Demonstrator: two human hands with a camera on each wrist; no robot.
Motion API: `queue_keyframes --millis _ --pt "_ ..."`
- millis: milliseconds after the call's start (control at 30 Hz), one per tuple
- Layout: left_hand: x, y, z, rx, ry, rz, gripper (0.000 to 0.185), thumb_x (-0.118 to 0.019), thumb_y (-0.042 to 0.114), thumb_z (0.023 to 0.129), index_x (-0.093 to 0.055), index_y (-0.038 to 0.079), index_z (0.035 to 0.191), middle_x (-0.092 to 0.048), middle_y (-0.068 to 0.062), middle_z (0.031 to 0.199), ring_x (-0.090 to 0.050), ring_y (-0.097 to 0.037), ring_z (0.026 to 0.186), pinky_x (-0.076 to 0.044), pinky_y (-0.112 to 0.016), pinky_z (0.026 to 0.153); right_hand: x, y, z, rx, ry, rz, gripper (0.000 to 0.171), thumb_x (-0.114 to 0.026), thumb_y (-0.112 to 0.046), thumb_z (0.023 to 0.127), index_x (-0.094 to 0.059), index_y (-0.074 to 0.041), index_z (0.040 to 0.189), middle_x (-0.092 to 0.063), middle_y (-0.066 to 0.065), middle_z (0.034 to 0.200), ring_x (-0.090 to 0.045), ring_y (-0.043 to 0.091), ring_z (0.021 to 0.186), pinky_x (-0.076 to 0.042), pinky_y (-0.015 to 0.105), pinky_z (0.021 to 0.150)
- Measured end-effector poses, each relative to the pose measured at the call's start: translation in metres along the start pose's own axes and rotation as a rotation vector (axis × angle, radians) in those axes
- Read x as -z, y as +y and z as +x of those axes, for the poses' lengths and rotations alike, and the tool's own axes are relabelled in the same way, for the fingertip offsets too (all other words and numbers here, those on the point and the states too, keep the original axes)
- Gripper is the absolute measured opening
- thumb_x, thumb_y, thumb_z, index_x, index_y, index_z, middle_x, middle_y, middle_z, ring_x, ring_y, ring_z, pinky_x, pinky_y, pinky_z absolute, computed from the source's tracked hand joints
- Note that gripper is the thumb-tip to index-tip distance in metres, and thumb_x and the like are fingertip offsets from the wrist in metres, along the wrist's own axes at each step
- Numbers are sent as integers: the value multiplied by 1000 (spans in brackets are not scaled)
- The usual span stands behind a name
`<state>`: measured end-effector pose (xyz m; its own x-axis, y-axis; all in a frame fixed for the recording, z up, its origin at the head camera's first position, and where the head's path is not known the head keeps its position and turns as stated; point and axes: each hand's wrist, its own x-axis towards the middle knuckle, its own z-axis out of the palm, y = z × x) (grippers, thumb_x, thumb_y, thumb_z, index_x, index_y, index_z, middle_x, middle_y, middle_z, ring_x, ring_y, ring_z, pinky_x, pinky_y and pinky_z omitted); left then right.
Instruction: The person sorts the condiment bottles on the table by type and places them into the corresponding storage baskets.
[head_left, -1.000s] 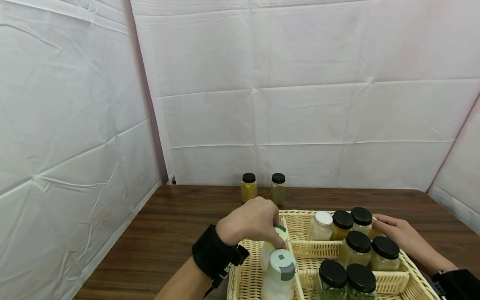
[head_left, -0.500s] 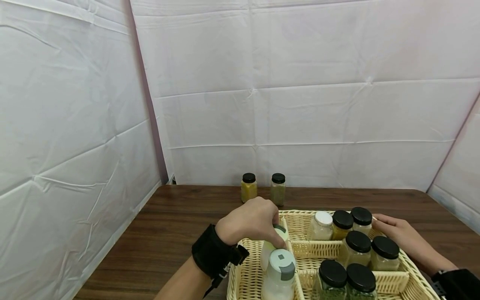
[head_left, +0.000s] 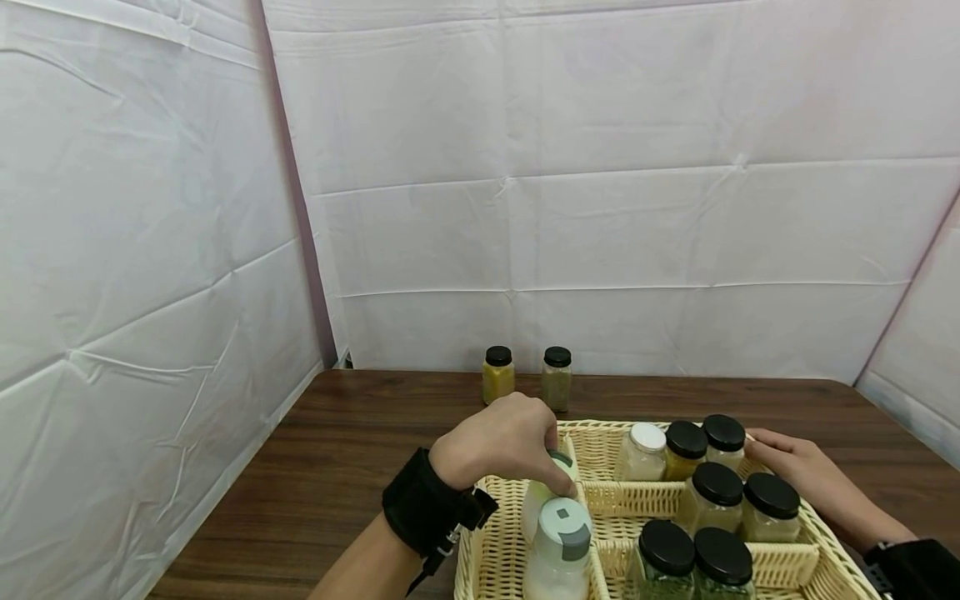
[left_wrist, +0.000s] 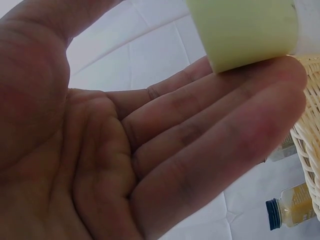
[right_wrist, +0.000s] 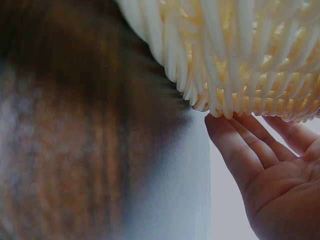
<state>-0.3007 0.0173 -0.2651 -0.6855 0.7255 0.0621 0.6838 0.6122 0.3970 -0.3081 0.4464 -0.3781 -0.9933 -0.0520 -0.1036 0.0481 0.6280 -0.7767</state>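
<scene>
My left hand reaches over the left compartment of a cream woven basket and pinches a bottle with a pale green cap from above. In the left wrist view, my long fingers lie nearly straight against the pale green cap. Just nearer stands a white bottle with a grey-marked lid. My right hand is at the basket's right rim. Its fingers are stretched out, with the tips right at the basket's woven side in the right wrist view.
Several spice jars with black lids and one jar with a white lid stand in the basket. Behind it on the brown wooden table are a yellow jar and a greenish jar. White sheeting surrounds the table.
</scene>
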Motion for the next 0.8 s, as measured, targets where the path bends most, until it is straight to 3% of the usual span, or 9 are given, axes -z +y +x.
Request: queue_keyframes --millis 200,533,800 --pt "0 0 -1 0 3 -12 65 -90 24 84 -32 20 57 -18 10 59 -17 -6 54 -18 -26 57 -1 -1 -1 1 1 -6 83 -35 -52 115 -19 14 162 -26 45 159 -29 65 143 -41 69 106" --pt "2 1 -2 19 -4 -14 61 -89 26 88 -36 20 58 -21 9 60 -23 -8 54 -23 -27 58 -2 -1 -2 15 4 0 81 -36 -49 116 -19 15 161 -27 45 159 -30 65 143 -42 68 106" --pt "4 2 -3 62 17 -40 39 -91 28 87 -61 17 63 -41 8 58 -39 -9 55 -31 -25 57 -1 0 0 -7 -8 -7 86 -36 -54 115 -17 14 162 -24 45 160 -29 66 143 -41 69 105"
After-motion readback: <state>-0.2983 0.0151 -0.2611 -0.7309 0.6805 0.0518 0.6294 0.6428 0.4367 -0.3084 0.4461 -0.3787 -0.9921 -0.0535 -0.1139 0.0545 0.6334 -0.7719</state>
